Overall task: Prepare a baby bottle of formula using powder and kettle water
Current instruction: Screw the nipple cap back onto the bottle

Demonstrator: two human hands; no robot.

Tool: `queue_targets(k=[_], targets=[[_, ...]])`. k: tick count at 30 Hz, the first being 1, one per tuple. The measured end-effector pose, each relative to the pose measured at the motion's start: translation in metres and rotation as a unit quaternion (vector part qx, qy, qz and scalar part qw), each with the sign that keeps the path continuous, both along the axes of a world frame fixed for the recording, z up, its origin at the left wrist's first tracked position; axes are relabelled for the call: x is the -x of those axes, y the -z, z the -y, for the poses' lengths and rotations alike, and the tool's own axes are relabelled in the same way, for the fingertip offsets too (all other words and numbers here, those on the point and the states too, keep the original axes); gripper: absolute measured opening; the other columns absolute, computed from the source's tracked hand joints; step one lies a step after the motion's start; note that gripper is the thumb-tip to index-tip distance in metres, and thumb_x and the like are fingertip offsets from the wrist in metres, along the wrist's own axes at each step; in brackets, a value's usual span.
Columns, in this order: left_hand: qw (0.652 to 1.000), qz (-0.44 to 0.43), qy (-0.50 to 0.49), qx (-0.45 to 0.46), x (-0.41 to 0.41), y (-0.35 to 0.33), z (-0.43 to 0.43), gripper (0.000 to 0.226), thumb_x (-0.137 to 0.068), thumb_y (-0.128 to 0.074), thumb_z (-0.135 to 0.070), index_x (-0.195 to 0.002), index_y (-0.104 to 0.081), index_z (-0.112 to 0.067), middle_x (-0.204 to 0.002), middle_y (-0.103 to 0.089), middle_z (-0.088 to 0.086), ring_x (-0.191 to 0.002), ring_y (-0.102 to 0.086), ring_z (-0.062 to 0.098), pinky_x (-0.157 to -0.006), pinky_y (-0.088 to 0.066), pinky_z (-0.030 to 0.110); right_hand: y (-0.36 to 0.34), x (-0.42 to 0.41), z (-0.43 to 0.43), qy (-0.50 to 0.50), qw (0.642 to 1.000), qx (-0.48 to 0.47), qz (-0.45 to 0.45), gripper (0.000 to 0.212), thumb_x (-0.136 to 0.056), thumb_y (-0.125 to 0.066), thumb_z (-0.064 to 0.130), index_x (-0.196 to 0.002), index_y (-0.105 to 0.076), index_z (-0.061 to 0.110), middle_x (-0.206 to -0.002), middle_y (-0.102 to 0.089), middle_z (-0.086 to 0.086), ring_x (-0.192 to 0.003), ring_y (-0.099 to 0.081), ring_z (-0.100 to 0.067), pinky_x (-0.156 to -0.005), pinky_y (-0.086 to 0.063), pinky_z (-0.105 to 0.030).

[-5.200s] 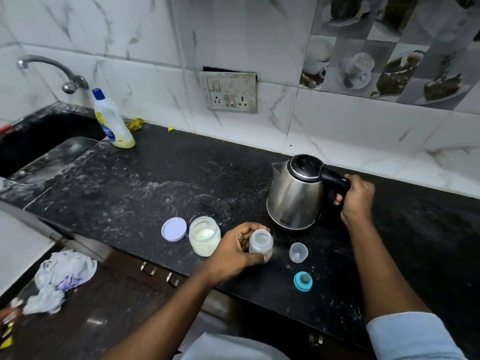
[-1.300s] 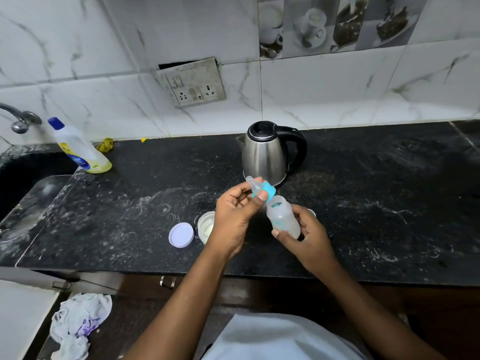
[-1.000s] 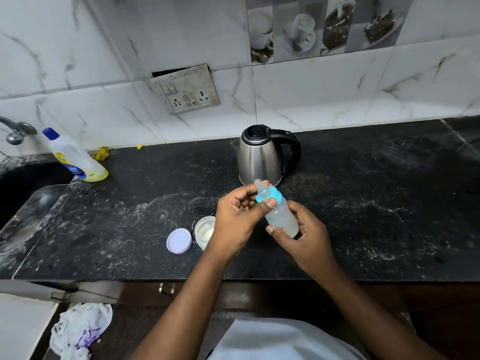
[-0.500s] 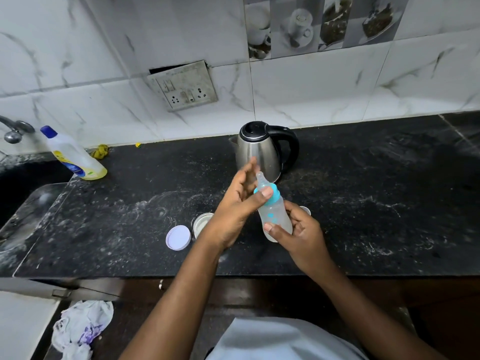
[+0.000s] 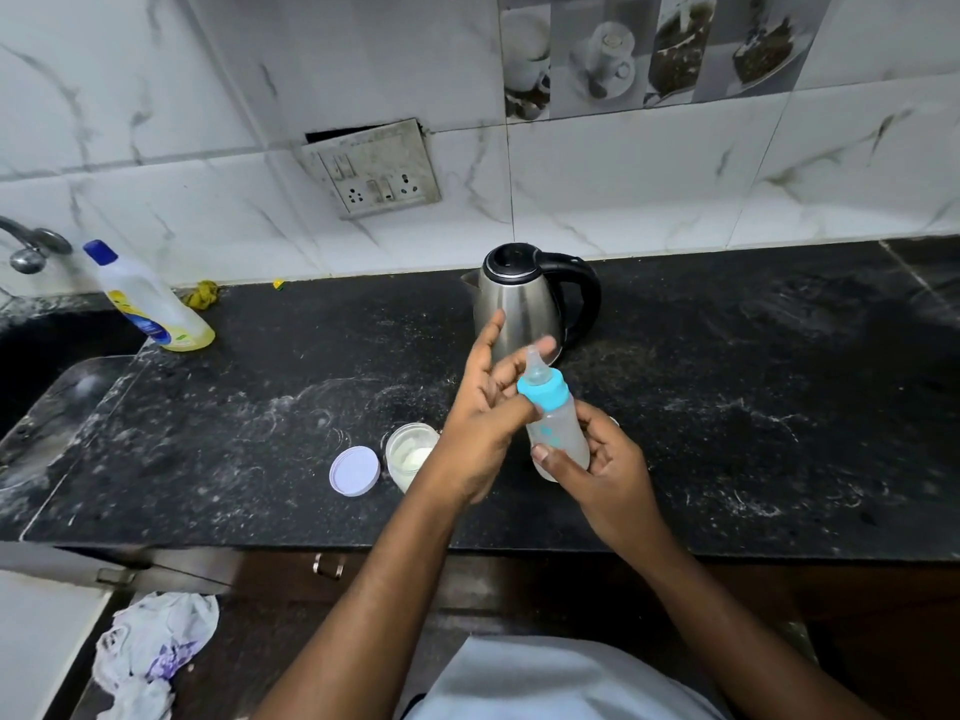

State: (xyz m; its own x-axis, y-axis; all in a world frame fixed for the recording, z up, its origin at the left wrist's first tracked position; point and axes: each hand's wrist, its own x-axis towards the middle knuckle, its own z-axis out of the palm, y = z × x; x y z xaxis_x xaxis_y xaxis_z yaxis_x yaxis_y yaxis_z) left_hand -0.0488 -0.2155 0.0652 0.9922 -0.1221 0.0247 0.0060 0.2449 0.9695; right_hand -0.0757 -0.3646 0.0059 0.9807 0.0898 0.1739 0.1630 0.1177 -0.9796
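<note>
The right hand has its grip closed round the lower body of the baby bottle, thumb in front and fingers wrapped behind. It holds the bottle slightly tilted above the desk, just in front of the kettle, probably to keep the body from turning. The left hand works the top. Its thumb presses the blue screw collar against the base of the fingers behind it, a narrow pinch, while the fingertips fan out straight past the clear teat. That looks like the end of a twist, seating or tightening the collar so the bottle will not leak when shaken. The bottle's contents look pale and cloudy; how full it is I cannot tell.

The open powder jar stands in front and left of the kettle, touching or almost touching the left wrist, with its white lid lying flat just beyond it. Both are close to hand, likely so powder could be taken without reaching. The kettle stands upright with its lid down and its handle turned to the right, where the right hand can take it.

Far left of the kettle, a dish-soap bottle stands beside the sink, under the tap. A socket plate hangs askew on the wall above and left of the kettle.
</note>
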Motion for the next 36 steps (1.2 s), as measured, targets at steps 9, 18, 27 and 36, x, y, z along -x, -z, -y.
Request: queue_targets(k=[9, 18, 27, 36], targets=[[1.000, 0.010, 0.005, -0.029, 0.004, -0.002, 0.002, 0.088, -0.084, -0.070, -0.002, -0.157, -0.030, -0.032, -0.136, -0.070, 0.005, -0.124, -0.066, 0.010, -0.097, -0.055, 0.028, 0.002, 0.003, -0.001, 0.016, 0.999, 0.045, 0.012, 0.047, -0.081, -0.081, 0.039, -0.122, -0.066, 0.057, -0.119, -0.075, 0.006, -0.112, -0.072, -0.021, -0.097, -0.059, -0.052], [0.998, -0.011, -0.061, 0.028, 0.000, -0.006, 0.033, 0.077, -0.084, -0.085, 0.000, -0.148, -0.050, -0.023, -0.076, -0.067, 0.003, -0.078, -0.065, 0.016, -0.088, -0.057, 0.033, 0.007, 0.007, -0.007, -0.056, 0.986, -0.139, -0.070, 0.048, -0.096, -0.070, 0.040, -0.127, -0.062, 0.004, -0.109, -0.075, -0.007, -0.095, -0.071, -0.023, -0.073, -0.059, -0.035], [0.985, 0.022, -0.166, 0.044, 0.002, -0.013, 0.054, 0.062, -0.087, -0.085, -0.003, -0.137, -0.053, -0.021, -0.080, -0.064, 0.008, -0.077, -0.063, 0.020, -0.088, -0.058, 0.041, 0.000, 0.006, -0.032, 0.109, 0.942, -0.290, -0.128, 0.060, -0.104, -0.051, 0.053, -0.127, -0.056, -0.003, -0.117, -0.069, -0.025, -0.103, -0.068, -0.028, -0.075, -0.058, -0.035], [0.993, 0.089, -0.073, -0.023, -0.002, -0.016, 0.042, 0.063, -0.087, -0.082, 0.004, -0.139, -0.053, -0.018, -0.077, -0.061, 0.017, -0.073, -0.059, 0.022, -0.078, -0.056, 0.025, -0.032, -0.011, -0.021, -0.066, 0.911, -0.251, -0.321, 0.052, -0.107, -0.035, 0.053, -0.091, -0.073, 0.021, -0.061, -0.060, 0.000, -0.039, -0.047, -0.010, -0.040, -0.018, -0.019]])
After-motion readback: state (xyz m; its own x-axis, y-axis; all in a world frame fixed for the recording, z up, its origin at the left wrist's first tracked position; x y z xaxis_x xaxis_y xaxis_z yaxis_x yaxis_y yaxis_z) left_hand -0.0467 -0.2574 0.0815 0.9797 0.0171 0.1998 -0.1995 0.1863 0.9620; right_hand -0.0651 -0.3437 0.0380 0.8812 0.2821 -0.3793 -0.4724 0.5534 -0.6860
